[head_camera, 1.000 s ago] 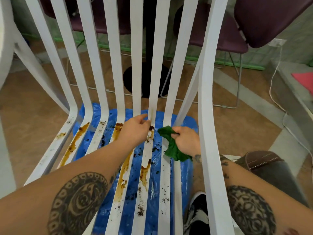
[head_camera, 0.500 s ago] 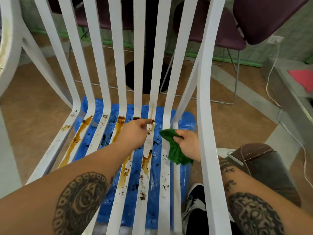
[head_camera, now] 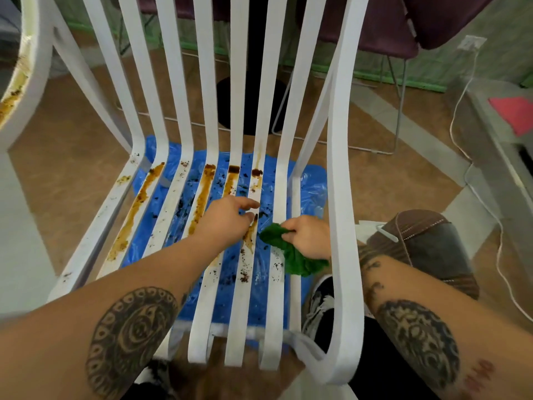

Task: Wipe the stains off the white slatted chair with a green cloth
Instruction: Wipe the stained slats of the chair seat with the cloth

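White slatted chair (head_camera: pixel 279 186): seat slats lie under both hands, streaked with brown stains (head_camera: pixel 202 197), heaviest ahead and to the left of the left hand (head_camera: pixel 225 219). Green cloth (head_camera: pixel 291 255): bunched, gripped in the curled fingers of the right hand (head_camera: pixel 308 236), just beside the left. Left hand: fingers loose, holding nothing, tips resting on a stained slat. Advised handling: steady the slat, press the cloth flat, draw along its length, turn to a clean face. Blue plastic sheet (head_camera: pixel 311 192): below the slats.
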